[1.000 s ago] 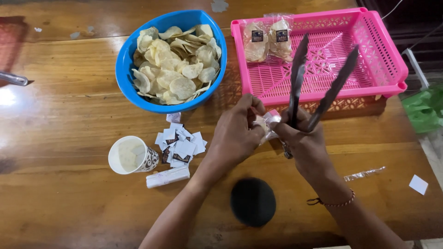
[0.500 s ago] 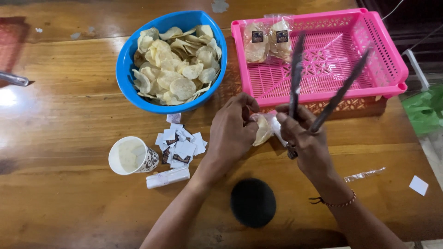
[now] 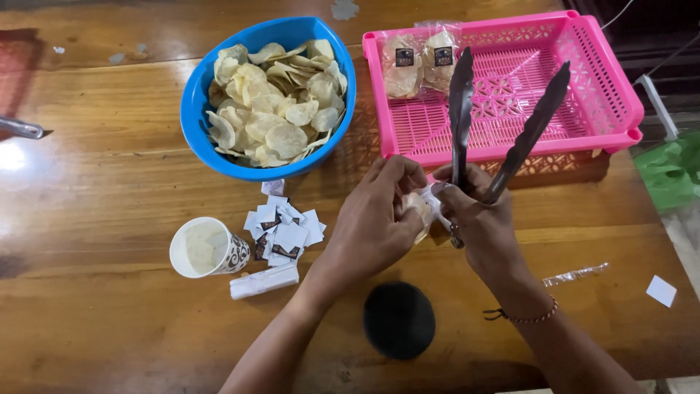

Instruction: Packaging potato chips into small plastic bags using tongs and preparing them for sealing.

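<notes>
Both hands meet over bare table (image 3: 109,146), the left hand (image 3: 375,219) and right hand (image 3: 477,222) touching around a small bag (image 3: 424,208). Straight ahead the pink tray (image 3: 627,109) blocks, with the tongs (image 3: 496,124) rising over it from the right hand. Ahead-left stands the blue bowl (image 3: 197,109). Left of the left hand lie paper slips (image 3: 288,233) and a cup (image 3: 204,248). Just behind the hands sits a black disc (image 3: 399,319). Open wood lies to the right and far left.
</notes>
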